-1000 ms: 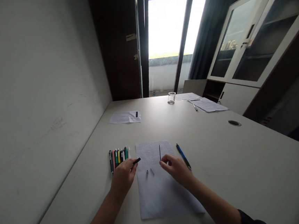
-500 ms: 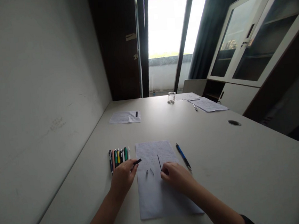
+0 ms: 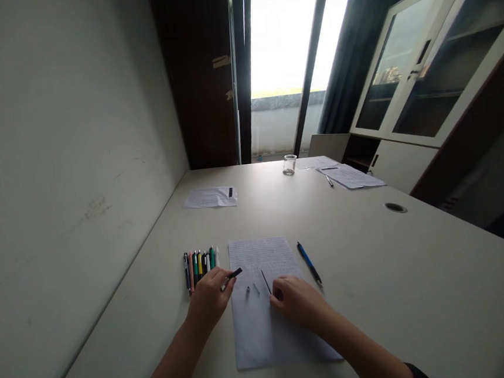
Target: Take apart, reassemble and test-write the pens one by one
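Note:
My left hand [image 3: 208,298] is closed round a black pen barrel [image 3: 234,273] that sticks out to the right, just in front of a row of several coloured pens [image 3: 200,262]. My right hand [image 3: 297,299] pinches a thin dark refill [image 3: 265,281] that tilts up and to the left over a sheet of lined paper [image 3: 265,335]. Two small grey pen parts [image 3: 252,290] lie on the sheet between my hands. A blue pen [image 3: 310,264] rests on the table just right of the paper.
The white table [image 3: 374,272] runs along a wall on the left. At its far end are a folded paper [image 3: 211,197], a glass jar [image 3: 289,164], more sheets with a pen [image 3: 348,176] and a cable hole [image 3: 395,207]. A glass-door cabinet [image 3: 427,73] stands at right.
My right hand has pulled back toward me and lowered the refill, which has gone from upright to leaning left near the paper. My left hand has barely moved.

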Action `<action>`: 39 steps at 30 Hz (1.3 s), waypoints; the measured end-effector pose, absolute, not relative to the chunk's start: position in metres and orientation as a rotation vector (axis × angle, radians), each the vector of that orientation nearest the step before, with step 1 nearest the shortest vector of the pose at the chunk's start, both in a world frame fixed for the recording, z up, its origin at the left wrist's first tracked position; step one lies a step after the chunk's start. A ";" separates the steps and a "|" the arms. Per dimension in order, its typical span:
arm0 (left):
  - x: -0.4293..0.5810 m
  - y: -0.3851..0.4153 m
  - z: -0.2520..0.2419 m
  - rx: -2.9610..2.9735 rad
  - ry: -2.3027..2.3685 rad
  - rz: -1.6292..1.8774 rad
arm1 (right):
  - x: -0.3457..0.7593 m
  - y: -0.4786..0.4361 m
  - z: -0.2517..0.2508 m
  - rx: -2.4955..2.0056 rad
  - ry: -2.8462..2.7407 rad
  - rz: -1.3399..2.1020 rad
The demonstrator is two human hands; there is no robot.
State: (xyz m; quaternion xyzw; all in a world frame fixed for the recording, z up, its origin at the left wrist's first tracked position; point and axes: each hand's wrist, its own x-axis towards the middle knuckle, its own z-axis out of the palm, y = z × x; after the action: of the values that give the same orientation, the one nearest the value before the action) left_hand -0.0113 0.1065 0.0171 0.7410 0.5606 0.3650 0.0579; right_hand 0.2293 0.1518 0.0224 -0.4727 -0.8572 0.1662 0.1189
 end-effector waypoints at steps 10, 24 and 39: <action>-0.008 0.101 0.022 2.464 1.638 0.907 | 0.226 0.157 0.028 -1.147 -2.325 0.513; -0.004 0.097 0.022 2.577 1.485 0.824 | 0.221 0.154 0.021 -0.779 -2.272 0.685; -0.002 0.099 0.019 2.311 1.507 1.253 | 0.228 0.169 0.011 -0.815 -2.165 0.810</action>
State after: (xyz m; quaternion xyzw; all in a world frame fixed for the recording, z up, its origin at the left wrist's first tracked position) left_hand -0.0024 0.0986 0.0188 0.7615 0.4965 0.4128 0.0560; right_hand 0.2285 0.1692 0.0114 -0.3130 -0.8311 0.3111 0.3385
